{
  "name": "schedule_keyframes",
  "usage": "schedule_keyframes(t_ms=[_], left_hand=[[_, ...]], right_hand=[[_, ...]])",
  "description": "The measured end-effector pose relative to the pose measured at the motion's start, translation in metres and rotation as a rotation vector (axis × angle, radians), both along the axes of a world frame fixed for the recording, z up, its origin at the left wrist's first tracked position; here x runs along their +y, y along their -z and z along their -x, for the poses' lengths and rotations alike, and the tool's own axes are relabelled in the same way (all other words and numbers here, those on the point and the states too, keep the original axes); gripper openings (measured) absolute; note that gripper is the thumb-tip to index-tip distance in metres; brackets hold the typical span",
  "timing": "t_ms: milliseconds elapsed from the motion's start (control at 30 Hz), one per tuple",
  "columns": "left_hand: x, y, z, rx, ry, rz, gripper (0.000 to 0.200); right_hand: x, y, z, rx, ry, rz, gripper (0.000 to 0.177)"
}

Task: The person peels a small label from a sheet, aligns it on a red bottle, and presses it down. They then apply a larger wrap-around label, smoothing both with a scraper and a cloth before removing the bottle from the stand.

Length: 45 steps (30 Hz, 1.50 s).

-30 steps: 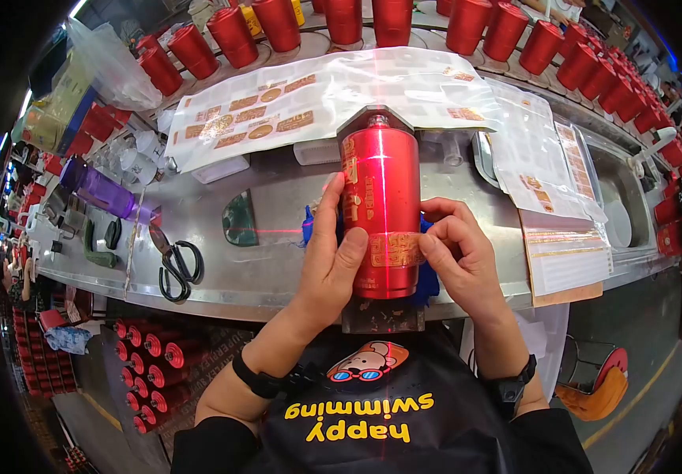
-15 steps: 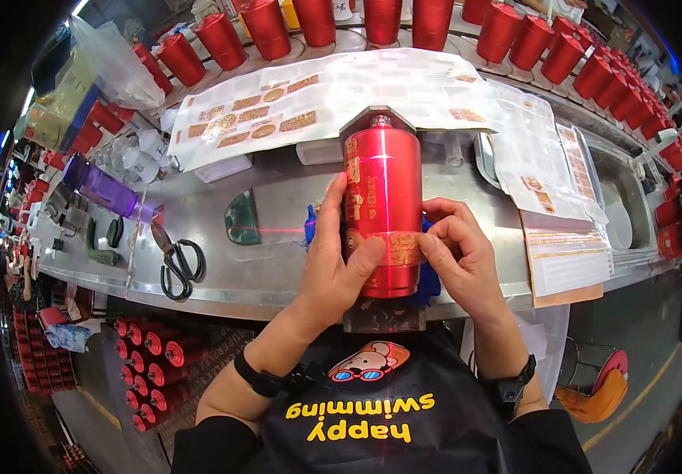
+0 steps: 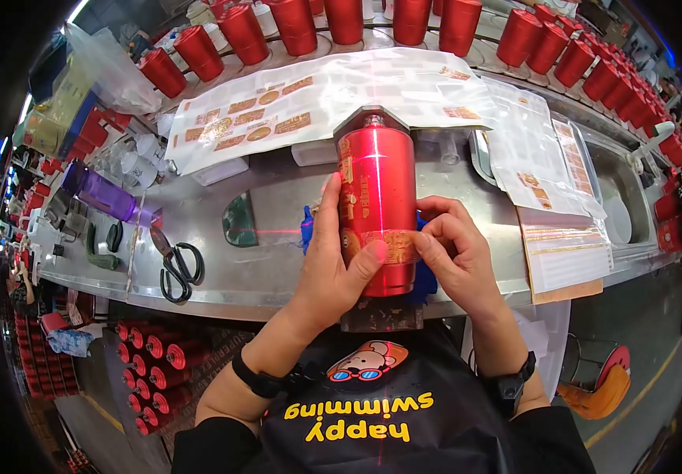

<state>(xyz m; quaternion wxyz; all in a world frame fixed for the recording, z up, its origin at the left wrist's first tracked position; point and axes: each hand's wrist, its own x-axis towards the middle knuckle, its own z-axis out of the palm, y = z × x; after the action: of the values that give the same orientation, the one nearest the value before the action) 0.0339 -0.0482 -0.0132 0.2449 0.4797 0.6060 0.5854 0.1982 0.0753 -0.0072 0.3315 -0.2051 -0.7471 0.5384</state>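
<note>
A shiny red metal bottle (image 3: 388,174) with gold lettering lies in a holder, its neck pointing away from me. My left hand (image 3: 327,265) is wrapped along its left side, thumb pressing on a gold-printed decal strip (image 3: 396,247) around the lower body. On the other side, my right hand (image 3: 455,257) pinches the strip's right end between thumb and forefinger. A red laser line runs down the bottle and across the bench. Some blue cloth (image 3: 425,283) shows beneath the bottle.
Decal sheets (image 3: 278,110) spread behind the bottle, with more sheets (image 3: 542,166) at right beside a sink (image 3: 621,189). Black scissors (image 3: 177,265), a green scraper-like piece (image 3: 240,220) and a purple bottle (image 3: 100,189) are on the left. Red cups (image 3: 293,28) line a conveyor behind.
The red cups on the conveyor have shifted to the right. Both hands keep nearly the same hold on the bottle and strip.
</note>
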Motion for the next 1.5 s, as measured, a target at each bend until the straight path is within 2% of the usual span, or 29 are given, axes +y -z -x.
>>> schedule_keyframes(t_ms=[33,133,433,733,833,933,1033,1067,1100,1167,1233,1367,1500], left_hand=[[-0.001,-0.001,0.000,0.061,-0.007,0.026,0.095],[0.000,-0.001,0.000,-0.005,0.004,0.030,0.101],[0.002,-0.003,-0.001,-0.062,0.044,-0.014,0.101],[0.000,-0.003,-0.001,0.073,-0.005,0.021,0.103],[-0.012,-0.004,0.000,0.418,-0.016,0.011,0.109],[-0.023,-0.027,-0.020,0.917,-0.070,0.064,0.115],[-0.020,-0.010,-0.014,0.937,-0.077,0.017,0.115],[-0.020,-0.009,-0.013,0.961,-0.087,-0.025,0.112],[-0.021,-0.005,-0.012,0.899,-0.085,-0.025,0.111],[-0.024,0.003,-0.008,0.777,-0.079,-0.028,0.110],[-0.022,0.009,-0.007,0.652,-0.075,-0.070,0.109],[-0.026,0.016,-0.006,0.371,-0.002,-0.019,0.110],[-0.026,0.006,-0.003,0.859,-0.098,-0.079,0.102]], right_hand=[[0.000,-0.001,0.000,-0.003,-0.002,0.004,0.016],[0.000,-0.002,-0.001,-0.007,-0.009,0.012,0.016],[0.000,-0.002,-0.001,-0.011,0.000,-0.013,0.015],[0.001,0.001,-0.003,0.003,0.025,-0.011,0.010],[0.006,0.009,-0.006,0.101,0.140,0.037,0.014],[0.004,-0.009,-0.003,0.360,0.272,0.211,0.027],[-0.008,-0.029,-0.002,0.239,0.054,0.327,0.027],[-0.012,-0.028,0.004,0.123,0.047,0.194,0.026],[-0.018,-0.027,0.011,0.053,0.083,0.035,0.026],[-0.008,-0.002,0.011,0.036,0.121,0.025,0.024],[-0.002,0.004,0.000,0.039,0.206,0.148,0.023],[-0.007,0.002,-0.006,0.143,0.109,0.272,0.020],[-0.004,-0.002,-0.013,0.111,0.066,0.367,0.027]])
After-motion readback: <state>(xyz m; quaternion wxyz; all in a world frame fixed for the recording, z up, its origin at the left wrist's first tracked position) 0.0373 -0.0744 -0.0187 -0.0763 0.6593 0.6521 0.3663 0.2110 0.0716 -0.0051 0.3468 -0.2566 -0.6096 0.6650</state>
